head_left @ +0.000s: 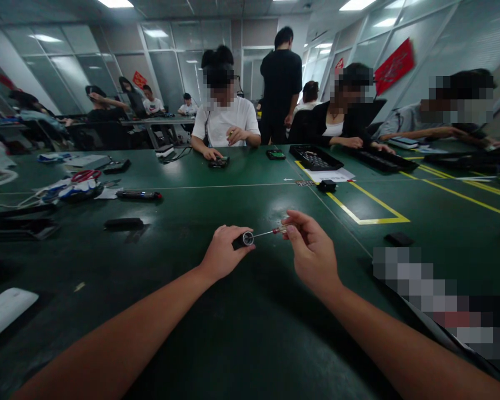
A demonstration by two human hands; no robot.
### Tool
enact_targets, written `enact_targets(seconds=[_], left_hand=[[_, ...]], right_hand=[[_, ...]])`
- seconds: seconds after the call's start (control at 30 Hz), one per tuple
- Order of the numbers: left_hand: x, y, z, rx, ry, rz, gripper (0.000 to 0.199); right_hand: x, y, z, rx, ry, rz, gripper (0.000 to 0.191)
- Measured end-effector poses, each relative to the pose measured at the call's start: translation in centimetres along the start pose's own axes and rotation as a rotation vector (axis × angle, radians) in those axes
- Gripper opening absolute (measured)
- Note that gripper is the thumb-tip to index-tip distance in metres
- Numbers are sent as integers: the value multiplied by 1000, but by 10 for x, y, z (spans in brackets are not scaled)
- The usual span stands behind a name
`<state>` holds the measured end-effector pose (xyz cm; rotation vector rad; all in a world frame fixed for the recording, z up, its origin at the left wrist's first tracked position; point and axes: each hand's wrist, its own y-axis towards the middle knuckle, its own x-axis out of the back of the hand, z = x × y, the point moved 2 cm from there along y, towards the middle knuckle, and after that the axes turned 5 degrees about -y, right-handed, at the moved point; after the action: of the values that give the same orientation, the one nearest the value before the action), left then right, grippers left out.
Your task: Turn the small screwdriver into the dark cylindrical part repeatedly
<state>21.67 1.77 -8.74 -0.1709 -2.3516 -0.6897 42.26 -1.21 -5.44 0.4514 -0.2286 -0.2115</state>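
Between the thumb and fingers of my left hand [225,253] is a small black cylindrical part [242,240] with a pale ring at its end, turned toward the right. My right hand [314,250] is closed around the handle of a screwdriver [278,230], which has a red collar and a thin metal shaft. The shaft points left, and its tip is at the ringed end of the black part. Whether the tip sits inside the ring or just touches it, I cannot tell. Both hands are above the green tabletop [241,333].
A black object [124,224] and a dark pen-shaped tool [139,195] lie to the left, near red-handled scissors [86,175]. Ahead right are a small black block [326,186] and yellow tape [379,221]. Across the table a person in white [227,119] handles a small device.
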Motion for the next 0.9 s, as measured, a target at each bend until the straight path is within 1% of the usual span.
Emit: enact_targets(seconds=[0.1,0.2,0.27,0.37,0.47,0.57,0.63,0.77,0.9], left_hand=[[0,0,-1,1,0,3,34],[1,0,-3,6,-7,6,34],[1,1,-5,10,-12,6,33],[1,1,-7,21,-11,11,34],[1,1,-7,19,-14,17,34],[2,0,-5,21,-16,6,33],[2,0,-4,20,-13,8,32],[1,0,-5,3,-14,32,34],[1,0,-5,21,-6,13,34]], right_hand=[[-2,0,0,-31,66,3,30],[-3,-1,2,-66,80,24,25],[-3,-2,4,-34,12,32,22],[-1,-4,7,11,-94,33,24],[0,-6,6,-22,-65,57,24],[0,-6,5,0,-27,72,20],[1,-5,5,12,-44,90,20],[1,-4,7,35,-165,97,30],[0,-4,2,27,-125,86,24]])
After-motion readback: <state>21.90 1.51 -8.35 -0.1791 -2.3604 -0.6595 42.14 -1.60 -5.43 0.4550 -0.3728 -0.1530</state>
